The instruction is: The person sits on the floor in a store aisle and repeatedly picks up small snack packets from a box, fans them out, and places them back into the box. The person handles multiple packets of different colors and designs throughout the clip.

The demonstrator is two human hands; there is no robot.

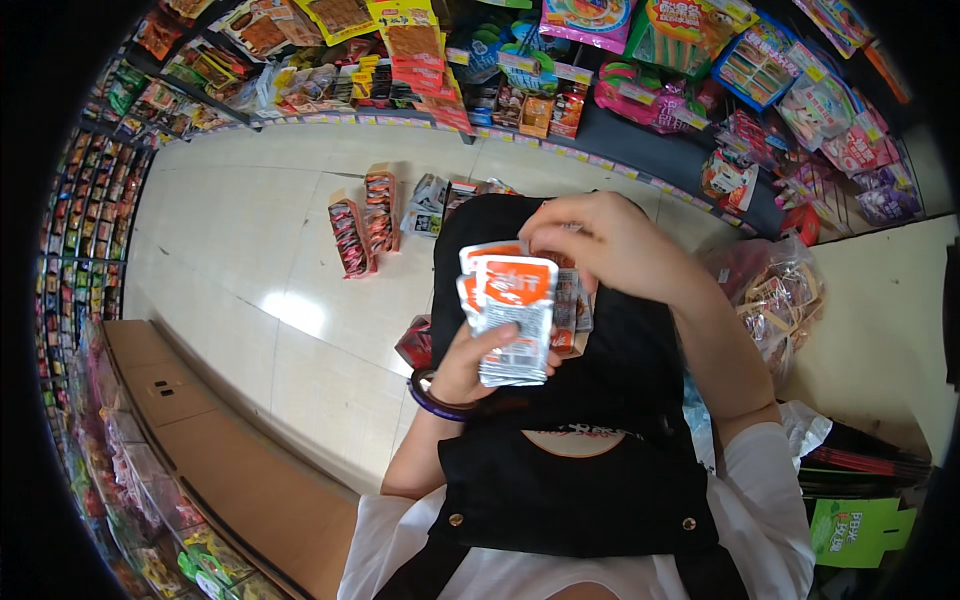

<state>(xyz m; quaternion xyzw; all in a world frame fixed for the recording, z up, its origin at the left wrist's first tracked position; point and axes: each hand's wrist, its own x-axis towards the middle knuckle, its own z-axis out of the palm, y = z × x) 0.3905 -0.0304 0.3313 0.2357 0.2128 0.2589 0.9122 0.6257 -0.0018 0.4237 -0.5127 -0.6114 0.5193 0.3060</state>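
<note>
My left hand [469, 360] holds a small stack of silver-and-orange foil snack sachets [516, 330], its thumb pressed across the front one. The sachets are fanned a little at the top left. Just above them is my right hand [577, 236], its fingers bent over the upper end of the stack. Whether those fingers grip a sachet is hidden. Behind the stack, on the black apron [637, 352] over my lap, sits an open cardboard box [579, 346] with more sachets [583, 300] inside, partly covered by my hands.
Two open boxes of packets [351, 236] [382, 210] stand on the tiled floor [225, 225], beside silver packets [426, 202]. Snack shelves [637, 142] run ahead. A clear bag of packets [780, 300] lies at right, a wooden cabinet [247, 457] at left.
</note>
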